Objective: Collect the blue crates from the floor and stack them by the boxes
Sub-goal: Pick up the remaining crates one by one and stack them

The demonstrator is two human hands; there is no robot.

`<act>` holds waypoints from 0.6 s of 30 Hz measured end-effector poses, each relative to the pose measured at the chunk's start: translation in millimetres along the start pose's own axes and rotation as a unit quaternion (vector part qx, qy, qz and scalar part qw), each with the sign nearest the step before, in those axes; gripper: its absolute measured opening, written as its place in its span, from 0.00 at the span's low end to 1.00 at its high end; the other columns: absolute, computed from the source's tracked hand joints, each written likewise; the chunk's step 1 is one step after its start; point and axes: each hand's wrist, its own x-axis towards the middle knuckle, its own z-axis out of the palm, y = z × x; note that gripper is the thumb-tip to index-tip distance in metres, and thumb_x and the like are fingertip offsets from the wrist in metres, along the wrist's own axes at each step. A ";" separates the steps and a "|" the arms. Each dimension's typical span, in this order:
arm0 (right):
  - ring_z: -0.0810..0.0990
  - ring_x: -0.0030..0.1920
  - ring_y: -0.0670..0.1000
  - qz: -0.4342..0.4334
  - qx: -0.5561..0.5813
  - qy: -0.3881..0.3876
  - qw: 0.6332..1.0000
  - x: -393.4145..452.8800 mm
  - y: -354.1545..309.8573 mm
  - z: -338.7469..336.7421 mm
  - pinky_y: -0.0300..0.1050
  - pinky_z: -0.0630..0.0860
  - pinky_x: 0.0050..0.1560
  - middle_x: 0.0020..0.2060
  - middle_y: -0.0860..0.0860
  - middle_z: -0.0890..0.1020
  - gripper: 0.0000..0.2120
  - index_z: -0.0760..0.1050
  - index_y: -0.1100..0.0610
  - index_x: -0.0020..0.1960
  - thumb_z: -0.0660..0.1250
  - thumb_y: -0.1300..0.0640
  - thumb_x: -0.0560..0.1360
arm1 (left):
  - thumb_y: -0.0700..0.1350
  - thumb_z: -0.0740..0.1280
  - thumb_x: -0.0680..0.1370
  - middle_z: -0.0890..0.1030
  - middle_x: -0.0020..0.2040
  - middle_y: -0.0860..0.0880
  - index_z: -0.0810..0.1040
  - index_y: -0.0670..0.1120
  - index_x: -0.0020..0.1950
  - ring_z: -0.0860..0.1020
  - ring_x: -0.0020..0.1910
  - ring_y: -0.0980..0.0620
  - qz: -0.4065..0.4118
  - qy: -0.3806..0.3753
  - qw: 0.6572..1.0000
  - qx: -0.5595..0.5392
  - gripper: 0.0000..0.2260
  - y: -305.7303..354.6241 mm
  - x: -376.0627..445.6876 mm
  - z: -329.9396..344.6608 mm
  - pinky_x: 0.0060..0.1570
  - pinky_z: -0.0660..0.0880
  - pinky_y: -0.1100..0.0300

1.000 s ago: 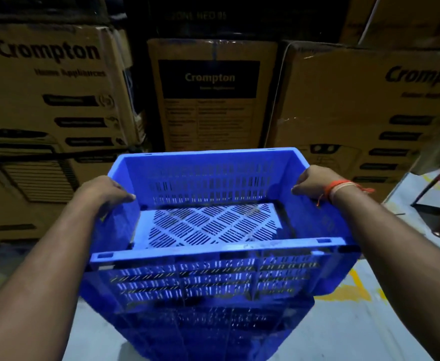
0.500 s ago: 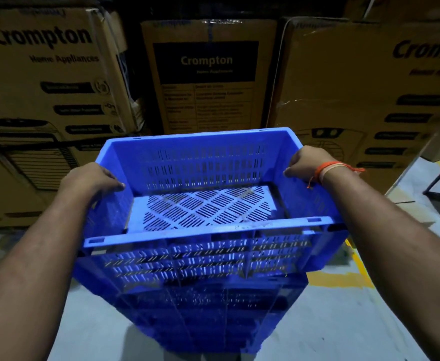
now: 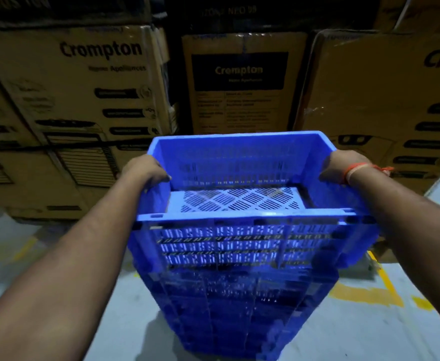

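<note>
Both hands, left point(image 3: 146, 169) and right point(image 3: 343, 165), grip the top slotted blue plastic crate point(image 3: 239, 204) on a tall stack point(image 3: 229, 308) beside the brown cardboard boxes point(image 3: 239, 82), so stacking looks well advanced.

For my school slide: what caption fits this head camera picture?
Both hands, left and right, grip the top blue crate of a stack by Crompton boxes.

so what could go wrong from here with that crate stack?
1. The blue crate stack looks tall and narrow; with both hands gripping only the top crate, it might tip.
2. Left hand and right hand curl over the side rims; fingers could get pinched.
3. Cardboard boxes stand close behind; pushing forward may bump them.
</note>
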 end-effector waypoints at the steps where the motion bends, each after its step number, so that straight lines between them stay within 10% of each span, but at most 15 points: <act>1: 0.82 0.48 0.57 0.007 0.000 0.007 1.000 -2.6 -1.2 0.4 0.45 0.78 0.49 0.50 0.57 0.83 0.16 0.82 0.56 0.52 0.70 0.50 0.68 | 0.54 0.74 0.71 0.86 0.41 0.44 0.86 0.46 0.47 0.84 0.43 0.46 0.001 0.003 1.000 0.010 0.13 0.4 -4.0 -1.1 0.51 0.81 0.53; 18: 0.81 0.46 0.59 0.075 0.002 0.048 0.996 -14.6 -11.4 2.7 0.45 0.78 0.48 0.49 0.58 0.83 0.19 0.81 0.57 0.53 0.66 0.51 0.65 | 0.49 0.73 0.69 0.83 0.53 0.42 0.83 0.45 0.56 0.82 0.52 0.41 -0.020 0.016 0.996 0.081 0.17 0.6 0.7 4.7 0.52 0.80 0.52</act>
